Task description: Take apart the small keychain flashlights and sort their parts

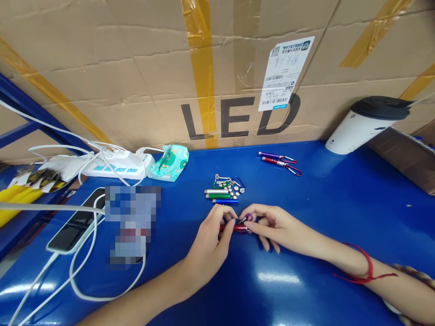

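My left hand [210,237] is closed around a small red tube like a mini flashlight [239,228], held level above the blue table. At the tube's right end, my right hand [273,222] pinches a purple carabiner clip [249,217] between thumb and fingers; whether it is joined to the tube I cannot tell. Just beyond my hands lie a silver tube [216,191], a green tube [218,196] and a blue tube [226,202]. Beside them are several button cells [236,189], a green carabiner [216,185] and a blue carabiner [242,182].
Farther back lie a purple mini flashlight [268,155] and a red one [272,160], both with clips. A lidded cup [356,127] leans back right. At left are a phone [76,226], white cables, a power strip [112,167] and a tissue pack [170,163]. A large carton [146,90] stands behind.
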`<state>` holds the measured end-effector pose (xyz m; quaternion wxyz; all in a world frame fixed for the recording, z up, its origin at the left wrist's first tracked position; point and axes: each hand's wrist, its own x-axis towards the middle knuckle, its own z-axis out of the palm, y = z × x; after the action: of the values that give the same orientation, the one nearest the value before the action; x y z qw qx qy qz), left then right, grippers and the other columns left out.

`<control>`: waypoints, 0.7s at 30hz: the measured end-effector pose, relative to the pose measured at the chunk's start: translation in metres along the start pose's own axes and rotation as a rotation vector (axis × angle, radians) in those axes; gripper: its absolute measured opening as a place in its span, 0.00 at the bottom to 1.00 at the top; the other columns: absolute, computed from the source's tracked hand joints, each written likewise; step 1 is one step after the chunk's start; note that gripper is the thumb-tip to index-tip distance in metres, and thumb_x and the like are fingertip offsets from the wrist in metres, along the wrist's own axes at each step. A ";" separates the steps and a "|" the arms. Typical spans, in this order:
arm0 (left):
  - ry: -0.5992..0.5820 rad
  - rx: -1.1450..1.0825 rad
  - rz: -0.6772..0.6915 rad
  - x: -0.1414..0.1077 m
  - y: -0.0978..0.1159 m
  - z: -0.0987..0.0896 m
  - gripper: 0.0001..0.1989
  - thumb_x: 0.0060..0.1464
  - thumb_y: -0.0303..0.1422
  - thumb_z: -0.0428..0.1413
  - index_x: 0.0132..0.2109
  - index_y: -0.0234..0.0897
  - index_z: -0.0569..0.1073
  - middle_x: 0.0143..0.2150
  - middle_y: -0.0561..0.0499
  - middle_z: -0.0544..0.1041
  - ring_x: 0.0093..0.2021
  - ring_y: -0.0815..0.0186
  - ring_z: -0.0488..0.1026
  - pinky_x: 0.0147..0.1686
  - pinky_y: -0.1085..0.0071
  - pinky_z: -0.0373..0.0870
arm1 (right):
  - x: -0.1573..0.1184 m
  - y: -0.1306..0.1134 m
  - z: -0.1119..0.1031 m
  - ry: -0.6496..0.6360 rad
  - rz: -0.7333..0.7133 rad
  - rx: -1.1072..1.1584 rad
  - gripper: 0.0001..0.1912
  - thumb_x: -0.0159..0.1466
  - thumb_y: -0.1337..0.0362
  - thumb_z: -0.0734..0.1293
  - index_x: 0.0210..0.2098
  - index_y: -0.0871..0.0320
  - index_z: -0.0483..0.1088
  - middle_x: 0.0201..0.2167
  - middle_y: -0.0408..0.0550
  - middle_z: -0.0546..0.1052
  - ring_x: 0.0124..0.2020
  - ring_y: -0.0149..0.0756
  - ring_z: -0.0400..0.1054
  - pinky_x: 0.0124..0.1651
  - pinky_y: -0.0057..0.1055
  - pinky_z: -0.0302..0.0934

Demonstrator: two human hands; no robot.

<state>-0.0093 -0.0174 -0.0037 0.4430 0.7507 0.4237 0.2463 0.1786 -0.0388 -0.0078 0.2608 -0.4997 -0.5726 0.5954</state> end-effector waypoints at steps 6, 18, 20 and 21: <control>-0.024 -0.021 0.007 0.002 -0.002 0.001 0.07 0.56 0.32 0.51 0.43 0.41 0.65 0.34 0.54 0.69 0.28 0.69 0.64 0.27 0.75 0.60 | 0.001 -0.003 0.002 0.101 -0.031 0.119 0.19 0.60 0.50 0.63 0.40 0.60 0.64 0.22 0.38 0.66 0.18 0.26 0.65 0.13 0.20 0.60; 0.063 0.048 0.171 -0.001 -0.002 0.001 0.12 0.60 0.29 0.48 0.46 0.41 0.74 0.40 0.49 0.75 0.41 0.64 0.69 0.40 0.71 0.64 | 0.005 0.004 0.000 0.154 -0.069 0.164 0.19 0.59 0.47 0.64 0.34 0.58 0.59 0.19 0.35 0.66 0.14 0.22 0.59 0.13 0.19 0.59; 0.088 0.041 0.163 0.000 -0.002 0.000 0.12 0.60 0.29 0.48 0.47 0.42 0.74 0.39 0.49 0.75 0.39 0.64 0.69 0.39 0.71 0.64 | 0.005 0.004 0.000 0.164 -0.066 0.146 0.19 0.60 0.47 0.63 0.33 0.57 0.59 0.19 0.36 0.66 0.14 0.22 0.60 0.13 0.19 0.59; 0.095 0.036 0.150 0.000 -0.001 0.000 0.12 0.60 0.30 0.49 0.47 0.42 0.74 0.39 0.49 0.75 0.38 0.64 0.69 0.38 0.72 0.64 | 0.004 0.003 0.000 0.166 -0.064 0.146 0.19 0.60 0.47 0.63 0.33 0.58 0.59 0.20 0.37 0.66 0.15 0.23 0.61 0.13 0.19 0.59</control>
<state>-0.0097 -0.0168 -0.0049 0.3894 0.7755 0.3912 0.3065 0.1781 -0.0354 -0.0122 0.3620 -0.5085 -0.5199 0.5832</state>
